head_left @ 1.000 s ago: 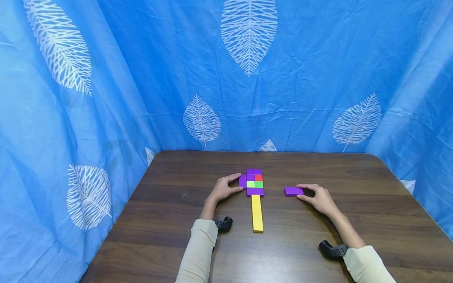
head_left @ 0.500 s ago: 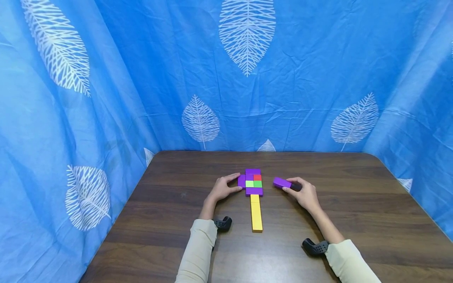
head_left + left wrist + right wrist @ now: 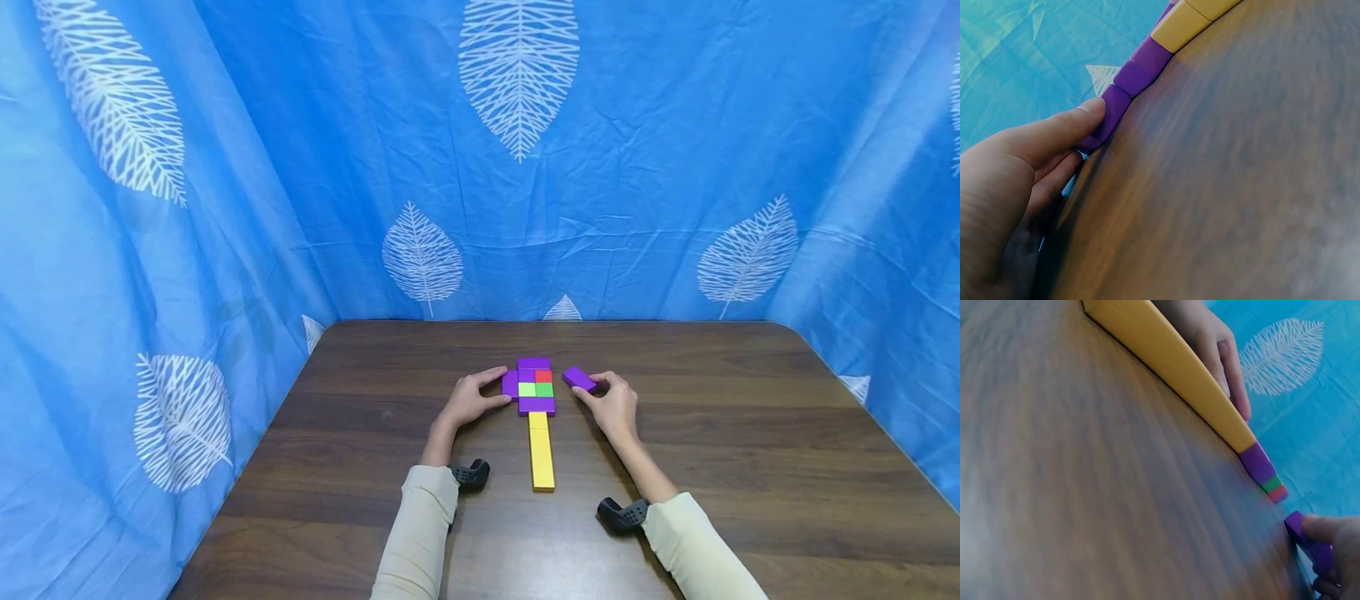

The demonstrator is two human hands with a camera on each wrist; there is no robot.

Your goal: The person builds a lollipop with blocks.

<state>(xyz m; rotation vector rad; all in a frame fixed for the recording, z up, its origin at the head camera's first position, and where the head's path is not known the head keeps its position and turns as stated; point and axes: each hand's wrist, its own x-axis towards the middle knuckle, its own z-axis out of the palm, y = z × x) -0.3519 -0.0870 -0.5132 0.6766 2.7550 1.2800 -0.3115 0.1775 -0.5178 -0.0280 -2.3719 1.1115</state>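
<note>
On the table lies a flat figure of blocks. Purple blocks form its top and bottom, with a red block, a light green block and a green block between them. A yellow strip runs from it toward the near edge. My left hand pinches a purple block against the figure's left side, thumb at its near end. My right hand grips another purple block, turned at a slant, a small gap right of the figure.
The brown wooden table spreads out on both sides. Blue curtains with white leaf prints hang behind it and at the sides. A black wrist device sits on the left arm and another black device on the right.
My right hand has carried its purple block leftward, close to the figure's right side, and the block has turned from level to slanted. The left hand stays in place.
</note>
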